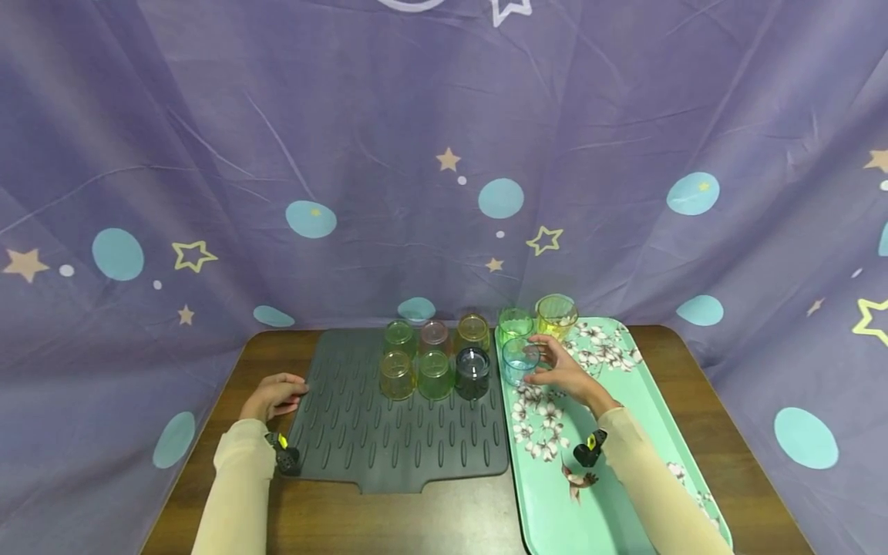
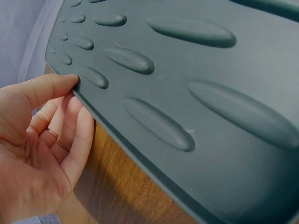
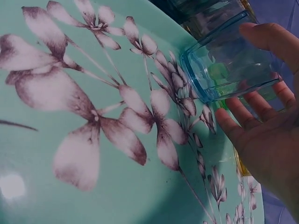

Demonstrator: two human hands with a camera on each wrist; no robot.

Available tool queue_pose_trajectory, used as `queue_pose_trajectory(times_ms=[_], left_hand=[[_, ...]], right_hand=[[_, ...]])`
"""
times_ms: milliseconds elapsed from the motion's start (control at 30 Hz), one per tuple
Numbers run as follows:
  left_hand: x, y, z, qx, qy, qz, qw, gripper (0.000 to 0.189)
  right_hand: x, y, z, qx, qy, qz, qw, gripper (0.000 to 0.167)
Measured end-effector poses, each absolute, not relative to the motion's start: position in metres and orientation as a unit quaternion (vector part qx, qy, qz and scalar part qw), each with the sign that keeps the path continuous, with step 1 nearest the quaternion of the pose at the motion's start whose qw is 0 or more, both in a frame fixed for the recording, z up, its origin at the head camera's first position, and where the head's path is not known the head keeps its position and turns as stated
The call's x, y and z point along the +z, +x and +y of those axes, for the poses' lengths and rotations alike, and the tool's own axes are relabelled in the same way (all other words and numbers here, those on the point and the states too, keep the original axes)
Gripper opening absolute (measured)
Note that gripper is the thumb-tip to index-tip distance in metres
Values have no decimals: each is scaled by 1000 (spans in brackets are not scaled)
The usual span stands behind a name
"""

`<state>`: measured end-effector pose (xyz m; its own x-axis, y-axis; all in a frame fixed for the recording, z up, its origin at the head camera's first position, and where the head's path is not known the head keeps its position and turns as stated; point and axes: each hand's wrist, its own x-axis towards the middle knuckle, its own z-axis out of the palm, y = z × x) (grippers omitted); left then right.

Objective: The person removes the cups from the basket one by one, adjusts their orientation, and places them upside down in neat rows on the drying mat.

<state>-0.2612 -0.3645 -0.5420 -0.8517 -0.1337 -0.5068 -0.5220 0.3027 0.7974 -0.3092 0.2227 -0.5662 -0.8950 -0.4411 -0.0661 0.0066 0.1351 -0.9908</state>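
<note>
The right sleeve [image 1: 662,478] hides part of the green tray [image 1: 548,505], whose near edge is cropped. In the left-wrist view, the dark mat [image 2: 163,86] exceeds the frame.

The purple curtain [image 1: 388,254] is printed with blue ovals and tan and yellow stars. The mat [image 1: 333,451] is finished in dark grey. The mint-green tray [image 1: 555,528] is patterned with white and brownish blossoms. One glass [image 1: 516,366] on the tray is tinted blue; the glasses [image 1: 435,378] on the mat are tinted green, amber, pink and dark grey. The table [image 1: 472,524] is finished in brown.
</note>
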Motion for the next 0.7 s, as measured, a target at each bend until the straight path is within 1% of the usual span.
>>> queue_pose_trajectory(times_ms=[200,700], left_hand=[[-540,-260,-364,555,-207,787,174,16],[-540,-259,-363,560,-212,782,174,9]], right_hand=[[-568,-311,221,-648,-147,727,172,86],[-578,-312,215,-656,-132,727,152,80]])
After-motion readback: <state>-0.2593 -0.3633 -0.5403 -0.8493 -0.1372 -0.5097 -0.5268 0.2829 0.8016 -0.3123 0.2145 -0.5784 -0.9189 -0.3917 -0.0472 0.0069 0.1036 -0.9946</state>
